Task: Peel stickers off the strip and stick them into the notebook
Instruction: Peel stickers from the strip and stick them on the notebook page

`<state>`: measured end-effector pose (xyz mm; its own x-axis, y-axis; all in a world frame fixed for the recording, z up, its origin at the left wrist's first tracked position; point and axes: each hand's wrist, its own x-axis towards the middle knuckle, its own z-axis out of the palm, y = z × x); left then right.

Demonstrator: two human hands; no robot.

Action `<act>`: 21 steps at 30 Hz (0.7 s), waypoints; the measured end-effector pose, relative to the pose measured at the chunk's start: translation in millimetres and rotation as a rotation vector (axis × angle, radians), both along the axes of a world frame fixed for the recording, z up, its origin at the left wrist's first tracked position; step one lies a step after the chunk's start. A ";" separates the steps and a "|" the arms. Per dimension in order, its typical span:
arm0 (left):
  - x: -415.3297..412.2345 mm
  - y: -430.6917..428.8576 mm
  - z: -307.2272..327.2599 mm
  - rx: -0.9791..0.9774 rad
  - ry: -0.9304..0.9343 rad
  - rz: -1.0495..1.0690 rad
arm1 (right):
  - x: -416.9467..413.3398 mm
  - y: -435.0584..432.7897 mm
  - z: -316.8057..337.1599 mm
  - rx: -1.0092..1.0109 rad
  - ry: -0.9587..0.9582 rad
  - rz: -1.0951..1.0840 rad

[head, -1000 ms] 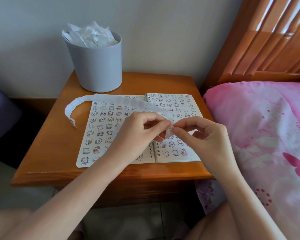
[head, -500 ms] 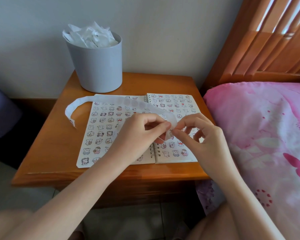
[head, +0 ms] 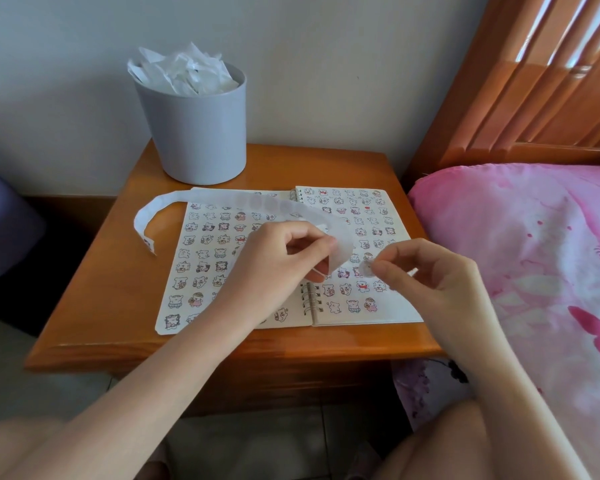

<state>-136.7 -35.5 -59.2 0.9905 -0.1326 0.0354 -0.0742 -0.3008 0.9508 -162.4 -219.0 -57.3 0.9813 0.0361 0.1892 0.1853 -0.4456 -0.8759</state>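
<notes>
An open spiral notebook [head: 399, 310] lies on the wooden bedside table, both pages covered with several small cartoon stickers. A long white backing strip [head: 222, 199] curls from the table's left side across the notebook's top to my left hand [head: 278, 268], which pinches its near end above the spine. My right hand [head: 426, 275] hovers over the right page, thumb and forefinger pinching one small round sticker [head: 365, 269], which is clear of the strip.
A grey bin [head: 196, 133] stuffed with crumpled white paper stands at the back of the table [head: 111, 299]. A bed with a pink cover [head: 534, 258] and a wooden headboard [head: 534, 81] borders the table's right side. The wall is close behind.
My right hand has pulled a sticker off the strip and moved right, away from my left hand. The left hand keeps hold of the strip.
</notes>
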 end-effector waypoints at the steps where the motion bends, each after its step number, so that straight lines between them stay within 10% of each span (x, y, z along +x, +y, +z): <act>1: -0.2 0.2 0.1 0.000 -0.002 0.003 | -0.4 -4.9 -0.1 0.006 0.054 -0.015; 21: 1.1 0.6 -0.8 -0.024 0.017 0.004 | -0.7 -23.9 -2.6 -0.061 0.332 -0.082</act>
<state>-135.6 -35.0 -59.9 0.9915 -0.1281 0.0221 -0.0573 -0.2784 0.9588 -163.0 -242.9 -59.9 0.9891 -0.0442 -0.1408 -0.1438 -0.5009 -0.8535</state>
